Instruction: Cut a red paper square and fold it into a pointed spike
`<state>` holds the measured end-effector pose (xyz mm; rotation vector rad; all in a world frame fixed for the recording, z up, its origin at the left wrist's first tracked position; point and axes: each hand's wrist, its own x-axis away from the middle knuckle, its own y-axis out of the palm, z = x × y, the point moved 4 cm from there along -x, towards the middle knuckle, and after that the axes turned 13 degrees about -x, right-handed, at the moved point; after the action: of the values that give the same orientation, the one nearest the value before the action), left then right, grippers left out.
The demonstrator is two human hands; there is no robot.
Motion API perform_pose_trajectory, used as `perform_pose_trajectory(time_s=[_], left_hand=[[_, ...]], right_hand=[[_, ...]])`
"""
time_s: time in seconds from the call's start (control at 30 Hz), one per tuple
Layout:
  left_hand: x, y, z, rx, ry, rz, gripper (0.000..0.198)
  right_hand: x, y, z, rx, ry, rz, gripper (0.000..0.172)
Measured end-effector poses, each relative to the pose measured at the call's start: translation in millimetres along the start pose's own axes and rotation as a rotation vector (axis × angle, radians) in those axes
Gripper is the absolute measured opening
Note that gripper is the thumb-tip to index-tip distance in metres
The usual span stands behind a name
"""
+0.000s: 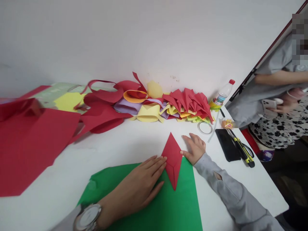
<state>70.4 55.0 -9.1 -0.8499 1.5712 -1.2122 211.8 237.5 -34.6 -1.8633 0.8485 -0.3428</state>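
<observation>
A red folded paper diamond [171, 155] lies with its lower part on a green sheet [154, 205] and its top point over the white table. My left hand [144, 179], a watch at its wrist, rests flat with fingertips on the diamond's left edge. On the other side, my right hand [194, 148] has its thumb touching the diamond's right corner, while its other fingers are spread and slightly bent above the table. Creases run across the diamond's lower half. Neither hand is wrapped around anything.
Cut and folded papers [149, 109] line the wall. Large red paper [33, 144] covers the left side. At right are a tape roll [205, 127], a bottle [222, 94], a black phone [228, 145], a yellow-black cutter [244, 152] and a wrapped snack [227, 124]. A person [276, 89] is beyond the table's right edge.
</observation>
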Motion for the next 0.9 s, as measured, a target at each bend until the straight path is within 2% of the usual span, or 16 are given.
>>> perform_pose_trajectory(time_s=[0.1, 0.2, 0.33, 0.4, 0.53, 0.8, 0.9], left_hand=[[-0.8, 0.9, 5.3, -0.065, 0.022, -0.008, 0.046], [-0.1, 2.0, 8.4, -0.094, 0.017, -0.015, 0.05], [1.2, 2.1, 7.7, -0.071, -0.002, -0.004, 0.055], [1.3, 0.1, 7.2, -0.062, 0.006, 0.016, 0.055], [-0.2, -2.8, 3.3, -0.035, -0.031, 0.085, 0.045], [-19.0, 0.9, -10.9, 0.141, -0.221, 0.165, 0.034], [-29.1, -2.5, -12.9, 0.238, -0.322, 0.193, 0.032]], right_hand=[[2.5, 1.6, -2.7, -0.011, -0.065, 0.039, 0.062], [8.3, 2.5, -11.0, -0.05, -0.227, 0.068, 0.049], [17.6, 3.0, -26.2, -0.15, -0.511, -0.042, 0.045], [18.8, 1.7, -29.6, -0.234, -0.582, -0.073, 0.042], [10.4, 0.2, -26.9, -0.351, -0.562, 0.029, 0.024], [-2.7, 4.1, -23.9, -0.455, -0.351, 0.17, 0.02], [-1.1, 0.7, -28.8, -0.495, -0.409, 0.195, 0.014]])
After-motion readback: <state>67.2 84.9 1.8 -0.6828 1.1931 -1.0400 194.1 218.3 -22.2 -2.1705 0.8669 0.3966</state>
